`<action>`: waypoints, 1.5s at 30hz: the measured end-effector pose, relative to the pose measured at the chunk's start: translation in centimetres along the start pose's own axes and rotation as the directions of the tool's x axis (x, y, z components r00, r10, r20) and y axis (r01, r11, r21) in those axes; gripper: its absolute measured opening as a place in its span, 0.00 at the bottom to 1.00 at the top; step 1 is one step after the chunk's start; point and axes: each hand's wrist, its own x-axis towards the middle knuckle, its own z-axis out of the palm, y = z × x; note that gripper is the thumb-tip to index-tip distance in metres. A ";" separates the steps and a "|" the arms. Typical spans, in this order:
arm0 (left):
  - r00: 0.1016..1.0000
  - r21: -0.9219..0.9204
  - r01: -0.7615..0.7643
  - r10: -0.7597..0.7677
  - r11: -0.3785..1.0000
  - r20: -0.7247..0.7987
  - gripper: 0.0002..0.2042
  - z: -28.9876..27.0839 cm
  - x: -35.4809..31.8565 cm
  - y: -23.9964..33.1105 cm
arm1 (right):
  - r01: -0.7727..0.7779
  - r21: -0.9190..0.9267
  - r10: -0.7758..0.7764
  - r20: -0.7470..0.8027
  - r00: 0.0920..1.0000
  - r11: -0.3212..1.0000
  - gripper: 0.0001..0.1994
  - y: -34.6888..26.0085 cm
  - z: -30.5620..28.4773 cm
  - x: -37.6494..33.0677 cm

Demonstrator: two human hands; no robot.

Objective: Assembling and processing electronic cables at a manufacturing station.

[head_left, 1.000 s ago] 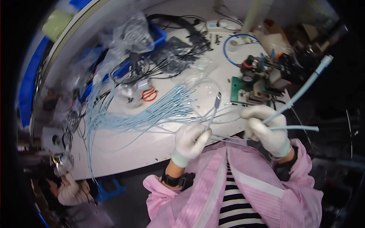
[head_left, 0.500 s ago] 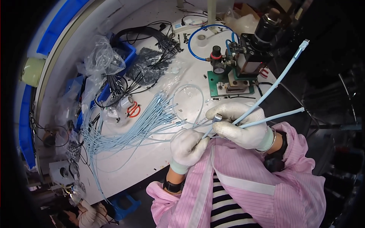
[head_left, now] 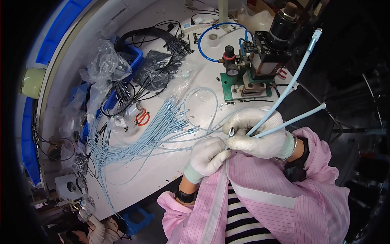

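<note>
Both hands wear white gloves and meet over my lap at the table's front edge. My right hand [head_left: 260, 134] is closed around a light-blue cable [head_left: 289, 86], whose metal plug [head_left: 315, 35] sticks up to the far right. A second light-blue length [head_left: 298, 118] with a cut-looking end also passes through that grip. At its thumb and fingertips sits a small metal connector shell [head_left: 231, 132], its dark opening showing. My left hand [head_left: 207, 158] pinches the light-blue cable just below the shell; its fingers hide most of that part.
A bundle of light-blue cables [head_left: 146, 136] covers the table's left middle, beside red-handled scissors [head_left: 142, 117]. A green-based press [head_left: 252, 81] stands at the far right. Behind lie black cables [head_left: 162, 36], plastic bags [head_left: 107, 61] and a blue bin [head_left: 136, 61]. Another person [head_left: 101, 229] sits lower left.
The hands have drawn closer together. The metal shell has turned so that its opening now shows, and the long cable's plug has shifted slightly up and left.
</note>
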 end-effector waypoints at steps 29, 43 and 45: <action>0.994 -0.103 0.102 -0.098 0.989 0.038 0.18 -1.7 3.5 3.1 | 0.323 -0.307 -0.310 0.093 0.946 0.895 0.05 0.4 -1.0 1.1; 0.994 -0.063 -0.098 0.095 0.993 -0.051 0.10 -0.1 4.2 1.0 | 0.651 -0.432 -0.652 0.171 0.739 0.625 0.07 -2.7 -2.8 1.5; 0.984 -0.076 -0.132 0.121 0.988 -0.132 0.09 0.0 3.9 1.4 | 0.678 -0.447 -0.669 0.209 0.713 0.583 0.08 -2.9 -2.8 1.6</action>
